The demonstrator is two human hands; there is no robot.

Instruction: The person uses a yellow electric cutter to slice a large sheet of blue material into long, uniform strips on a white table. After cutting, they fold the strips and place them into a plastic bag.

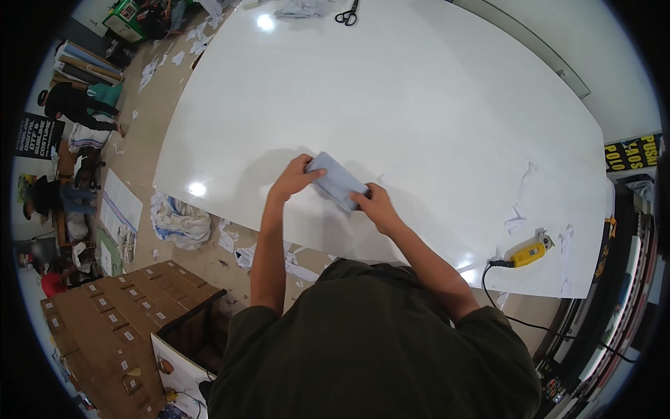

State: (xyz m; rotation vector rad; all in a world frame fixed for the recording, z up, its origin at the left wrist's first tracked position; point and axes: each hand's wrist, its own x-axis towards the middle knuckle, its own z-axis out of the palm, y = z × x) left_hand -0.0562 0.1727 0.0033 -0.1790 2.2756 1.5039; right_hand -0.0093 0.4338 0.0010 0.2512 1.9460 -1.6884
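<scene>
I hold a light blue-grey rectangular bundle (339,181) above the white table, tilted with its long side running from upper left to lower right. It looks like a small stack of folded or cut fabric, though its layers are too small to tell. My left hand (299,177) grips the upper left end, its thumb lying on top. At the lower right end my right hand (375,207) is closed on the bundle, thumb also across the top face. The fingers beneath are hidden.
The white table (391,84) bears black scissors (347,15) at its far edge and a yellow corded electric cutter (528,254) at the right, beside fabric scraps (515,220). Cardboard boxes (118,307) stand lower left. Several people (77,105) are at the far left.
</scene>
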